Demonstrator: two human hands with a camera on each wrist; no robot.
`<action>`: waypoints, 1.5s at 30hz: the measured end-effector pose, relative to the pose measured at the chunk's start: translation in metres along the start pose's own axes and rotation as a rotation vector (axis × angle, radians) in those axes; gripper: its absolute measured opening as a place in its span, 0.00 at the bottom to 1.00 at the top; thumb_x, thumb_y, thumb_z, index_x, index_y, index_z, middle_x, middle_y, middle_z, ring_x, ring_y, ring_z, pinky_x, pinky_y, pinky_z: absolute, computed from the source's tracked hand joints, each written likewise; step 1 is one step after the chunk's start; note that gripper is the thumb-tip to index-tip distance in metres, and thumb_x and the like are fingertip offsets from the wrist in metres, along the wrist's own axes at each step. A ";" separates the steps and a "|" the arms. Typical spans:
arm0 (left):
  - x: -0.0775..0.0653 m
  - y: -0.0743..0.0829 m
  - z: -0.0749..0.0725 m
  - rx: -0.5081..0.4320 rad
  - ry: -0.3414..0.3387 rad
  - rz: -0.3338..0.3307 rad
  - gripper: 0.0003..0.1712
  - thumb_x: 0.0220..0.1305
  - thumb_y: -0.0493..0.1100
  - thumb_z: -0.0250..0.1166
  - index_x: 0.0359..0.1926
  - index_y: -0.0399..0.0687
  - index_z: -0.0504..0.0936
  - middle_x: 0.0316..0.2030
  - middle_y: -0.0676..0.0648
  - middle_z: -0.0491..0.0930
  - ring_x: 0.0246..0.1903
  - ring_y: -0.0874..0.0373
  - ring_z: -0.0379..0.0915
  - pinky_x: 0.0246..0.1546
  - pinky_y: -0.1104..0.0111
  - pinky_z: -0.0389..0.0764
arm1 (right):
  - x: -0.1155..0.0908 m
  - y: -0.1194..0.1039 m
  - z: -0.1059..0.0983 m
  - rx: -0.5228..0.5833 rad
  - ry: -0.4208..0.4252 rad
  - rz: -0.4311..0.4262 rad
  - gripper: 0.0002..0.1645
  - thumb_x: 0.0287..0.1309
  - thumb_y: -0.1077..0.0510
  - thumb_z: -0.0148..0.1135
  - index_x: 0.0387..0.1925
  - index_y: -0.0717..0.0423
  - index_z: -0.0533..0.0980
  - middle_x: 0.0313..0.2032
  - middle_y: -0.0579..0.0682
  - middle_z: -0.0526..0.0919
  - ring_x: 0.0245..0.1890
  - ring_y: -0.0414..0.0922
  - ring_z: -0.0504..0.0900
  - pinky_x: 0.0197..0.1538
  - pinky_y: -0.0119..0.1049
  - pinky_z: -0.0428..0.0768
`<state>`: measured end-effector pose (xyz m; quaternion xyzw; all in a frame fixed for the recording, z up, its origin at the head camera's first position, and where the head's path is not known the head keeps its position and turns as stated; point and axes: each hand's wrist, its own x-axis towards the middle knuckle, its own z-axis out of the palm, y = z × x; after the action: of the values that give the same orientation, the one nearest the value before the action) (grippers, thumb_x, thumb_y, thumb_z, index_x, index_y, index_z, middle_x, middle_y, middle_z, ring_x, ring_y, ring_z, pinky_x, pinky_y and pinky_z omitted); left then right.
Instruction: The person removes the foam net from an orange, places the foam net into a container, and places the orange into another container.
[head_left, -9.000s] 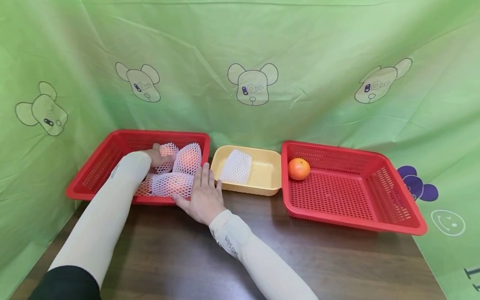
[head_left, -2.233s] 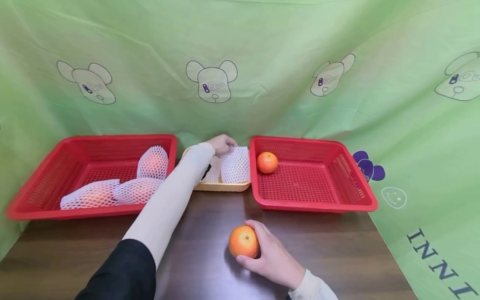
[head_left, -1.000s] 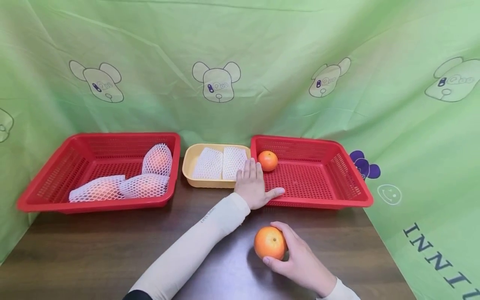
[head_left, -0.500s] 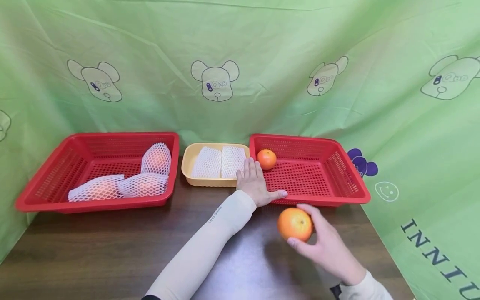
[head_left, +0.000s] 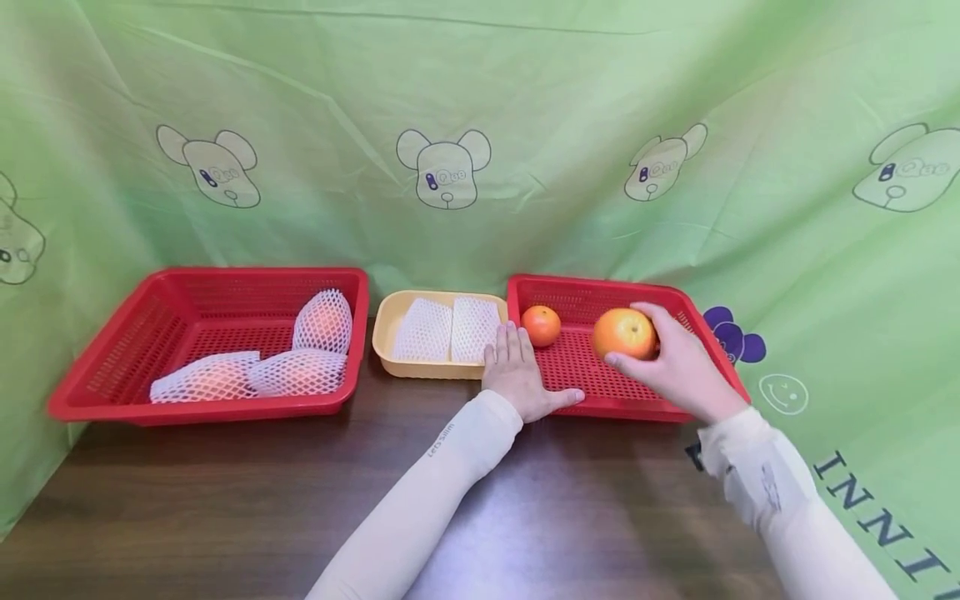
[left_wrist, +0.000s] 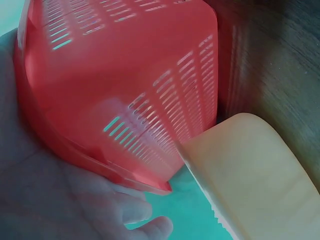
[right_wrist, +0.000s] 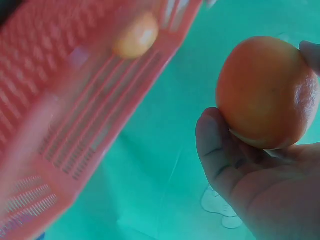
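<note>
My right hand grips an orange between thumb and fingers, held over the right red basket. The right wrist view shows the same orange raised beside the basket's wall. A second orange sits in that basket's back left corner. My left hand rests with straight fingers on the basket's left front corner, thumb spread along the front rim. In the left wrist view, its palm lies against the red rim, next to the yellow tray.
In the yellow tray lie two white foam nets. The left red basket holds several net-wrapped oranges. Green cloth hangs behind and at both sides. All containers stand on a brown wooden table.
Earlier, an orange was unwrapped and its net joined the other in the yellow tray. Over the last second my right hand carried the orange up and forward over the right basket; my left hand stayed put.
</note>
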<state>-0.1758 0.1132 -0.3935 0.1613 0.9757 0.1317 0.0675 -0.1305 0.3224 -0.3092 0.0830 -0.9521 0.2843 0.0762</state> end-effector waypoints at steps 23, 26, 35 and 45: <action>-0.006 0.010 0.000 0.045 0.012 -0.010 0.73 0.53 0.88 0.48 0.80 0.39 0.41 0.79 0.39 0.36 0.78 0.47 0.27 0.74 0.53 0.42 | 0.131 0.078 0.047 -0.175 -0.296 0.215 0.54 0.60 0.43 0.68 0.71 0.75 0.54 0.58 0.73 0.72 0.56 0.66 0.72 0.61 0.61 0.69; -0.004 0.011 0.002 0.040 0.009 -0.012 0.73 0.52 0.88 0.48 0.80 0.40 0.40 0.80 0.39 0.35 0.78 0.47 0.27 0.74 0.53 0.42 | 0.134 0.084 0.055 -0.168 -0.319 0.222 0.52 0.60 0.43 0.68 0.70 0.74 0.57 0.58 0.72 0.72 0.57 0.65 0.71 0.63 0.60 0.67; -0.003 0.008 -0.001 0.053 0.012 -0.022 0.73 0.53 0.88 0.48 0.80 0.40 0.40 0.80 0.40 0.36 0.78 0.47 0.28 0.74 0.53 0.43 | 0.138 0.083 0.069 -0.146 -0.385 0.258 0.55 0.62 0.45 0.66 0.72 0.77 0.50 0.62 0.75 0.67 0.61 0.67 0.68 0.67 0.60 0.63; -0.001 0.003 0.001 0.050 -0.001 -0.035 0.73 0.53 0.88 0.47 0.80 0.40 0.39 0.80 0.40 0.35 0.78 0.48 0.28 0.74 0.53 0.43 | 0.141 0.084 0.080 -0.139 -0.400 0.299 0.55 0.65 0.42 0.61 0.70 0.79 0.48 0.58 0.74 0.69 0.56 0.65 0.71 0.65 0.59 0.66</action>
<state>-0.1733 0.1159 -0.3934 0.1458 0.9814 0.1058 0.0662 -0.2927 0.3311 -0.3924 -0.0094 -0.9671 0.2044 -0.1511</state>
